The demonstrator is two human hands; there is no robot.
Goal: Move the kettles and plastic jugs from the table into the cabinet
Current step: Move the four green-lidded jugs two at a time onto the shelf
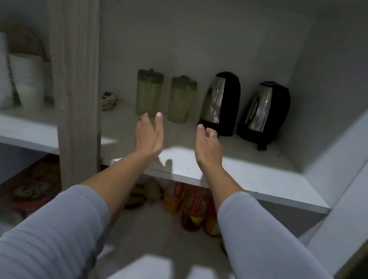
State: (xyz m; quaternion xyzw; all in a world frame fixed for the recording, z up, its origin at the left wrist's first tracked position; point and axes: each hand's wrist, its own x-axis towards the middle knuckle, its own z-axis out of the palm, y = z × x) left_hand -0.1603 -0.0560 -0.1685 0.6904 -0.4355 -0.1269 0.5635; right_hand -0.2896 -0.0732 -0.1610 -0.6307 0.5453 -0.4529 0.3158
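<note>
Sleeved, our arms reach in: left hand [149, 134] and right hand [206, 146] hold nothing, fingers loosely spread. Just beyond them two upright plastic jugs [164, 95] and two kettles [245, 107] line the cabinet shelf [257, 177] (right hand nearest the left kettle).

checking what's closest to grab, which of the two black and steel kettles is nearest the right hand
The left-hand black and steel kettle, next to the green plastic jugs: the right hand is just in front of its base. The other kettle stands further right.

2 kettles [221, 103], 2 jugs [148, 91], upright on shelf [245, 174]
</note>
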